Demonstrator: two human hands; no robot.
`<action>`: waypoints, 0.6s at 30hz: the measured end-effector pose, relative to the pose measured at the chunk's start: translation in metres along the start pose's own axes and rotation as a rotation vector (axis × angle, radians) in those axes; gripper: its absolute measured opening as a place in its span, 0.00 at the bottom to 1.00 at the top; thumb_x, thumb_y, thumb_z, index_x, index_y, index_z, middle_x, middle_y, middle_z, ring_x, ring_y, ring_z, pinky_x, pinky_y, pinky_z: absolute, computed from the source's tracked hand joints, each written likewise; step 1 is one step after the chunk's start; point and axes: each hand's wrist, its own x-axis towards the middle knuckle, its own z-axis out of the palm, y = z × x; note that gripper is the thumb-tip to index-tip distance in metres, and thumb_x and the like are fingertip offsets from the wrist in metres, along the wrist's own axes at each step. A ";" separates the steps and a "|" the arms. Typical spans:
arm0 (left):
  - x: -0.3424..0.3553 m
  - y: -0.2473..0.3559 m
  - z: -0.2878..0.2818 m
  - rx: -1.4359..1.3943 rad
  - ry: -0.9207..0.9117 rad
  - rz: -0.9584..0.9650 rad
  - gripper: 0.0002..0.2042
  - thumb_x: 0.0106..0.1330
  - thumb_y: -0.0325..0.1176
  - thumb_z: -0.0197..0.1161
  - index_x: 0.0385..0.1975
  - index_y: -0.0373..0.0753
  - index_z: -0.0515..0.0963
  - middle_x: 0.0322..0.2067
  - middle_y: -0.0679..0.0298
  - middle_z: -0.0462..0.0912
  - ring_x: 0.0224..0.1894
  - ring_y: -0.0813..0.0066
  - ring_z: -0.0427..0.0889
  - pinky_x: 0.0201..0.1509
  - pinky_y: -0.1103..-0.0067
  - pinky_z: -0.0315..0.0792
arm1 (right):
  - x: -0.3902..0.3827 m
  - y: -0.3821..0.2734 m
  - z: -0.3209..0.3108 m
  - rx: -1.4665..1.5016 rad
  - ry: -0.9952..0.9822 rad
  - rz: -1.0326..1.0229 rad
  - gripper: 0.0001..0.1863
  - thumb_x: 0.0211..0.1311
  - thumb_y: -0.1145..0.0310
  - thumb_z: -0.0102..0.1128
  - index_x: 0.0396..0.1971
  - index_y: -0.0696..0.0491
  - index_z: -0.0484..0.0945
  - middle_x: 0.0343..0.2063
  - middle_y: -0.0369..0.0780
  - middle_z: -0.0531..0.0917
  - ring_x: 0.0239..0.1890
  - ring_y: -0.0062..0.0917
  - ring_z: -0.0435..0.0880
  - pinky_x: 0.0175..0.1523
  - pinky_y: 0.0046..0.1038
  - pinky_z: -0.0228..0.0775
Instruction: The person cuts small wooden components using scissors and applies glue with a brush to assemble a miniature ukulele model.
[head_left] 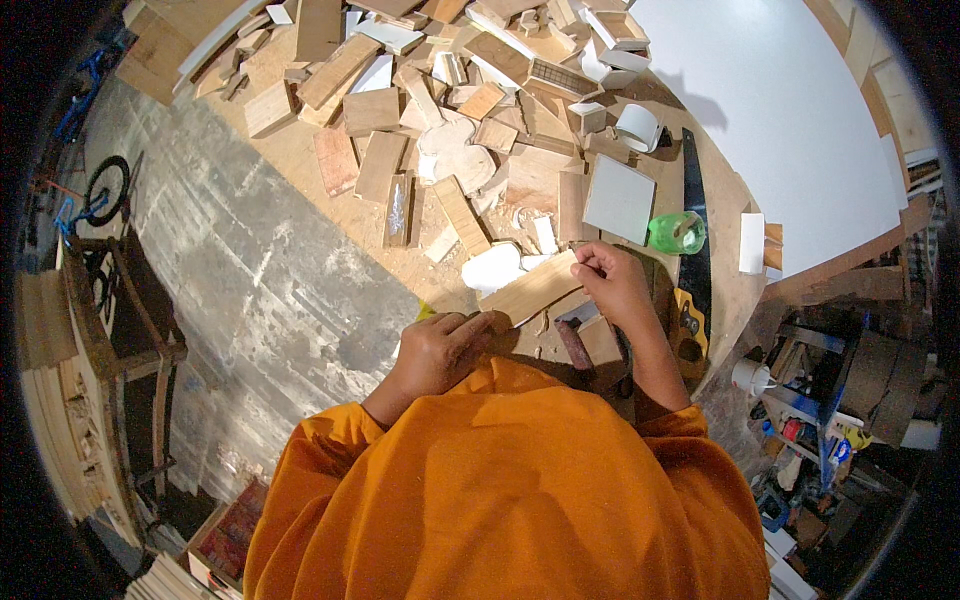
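Observation:
A pale flat strip of wood point(535, 288) spans the space between my hands, slanting up to the right. My right hand point(615, 282) pinches its far right end between thumb and fingers. At the lower left end, my left hand point(440, 348) is closed with its fingers curled against the wood. A small bit of yellow point(425, 311) peeks out beside those knuckles; its kind cannot be made out. Just beyond the strip lies a bright white piece point(492, 268). Under my right wrist is a tool with a dark reddish part point(574, 346), partly hidden.
Wood offcuts point(380, 165) crowd the worktable's far side. A handsaw with a yellow handle point(690, 322) lies to the right, next to a green plastic bottle point(676, 233). A grey-white square block point(619, 199) and a white roll point(637, 128) sit nearby. A large white panel point(770, 110) stretches beyond.

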 end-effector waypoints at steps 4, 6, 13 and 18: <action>0.000 -0.001 0.000 0.004 -0.004 0.016 0.17 0.53 0.33 0.64 0.44 0.39 0.77 0.25 0.61 0.79 0.25 0.63 0.79 0.25 0.72 0.73 | 0.001 0.004 0.001 0.011 0.008 -0.016 0.08 0.56 0.75 0.59 0.35 0.60 0.76 0.22 0.33 0.77 0.23 0.13 0.73 0.28 0.18 0.69; 0.000 -0.001 0.001 0.010 -0.009 0.016 0.17 0.53 0.33 0.64 0.44 0.39 0.77 0.25 0.61 0.79 0.25 0.63 0.79 0.25 0.72 0.73 | 0.001 0.004 0.000 0.006 0.015 -0.028 0.08 0.56 0.75 0.59 0.35 0.60 0.76 0.22 0.33 0.77 0.22 0.14 0.73 0.28 0.19 0.68; 0.001 -0.001 0.001 0.024 0.012 0.033 0.15 0.55 0.32 0.64 0.43 0.38 0.77 0.26 0.61 0.80 0.25 0.64 0.80 0.25 0.73 0.73 | 0.000 -0.002 0.000 -0.009 0.031 -0.037 0.07 0.55 0.75 0.59 0.34 0.60 0.76 0.20 0.34 0.76 0.21 0.13 0.72 0.27 0.18 0.65; 0.002 0.002 0.000 0.017 0.006 0.020 0.15 0.55 0.32 0.64 0.43 0.38 0.77 0.26 0.61 0.80 0.25 0.65 0.80 0.25 0.73 0.73 | 0.000 0.001 0.000 -0.020 0.039 -0.052 0.07 0.55 0.75 0.59 0.34 0.60 0.76 0.20 0.33 0.76 0.21 0.13 0.72 0.27 0.18 0.65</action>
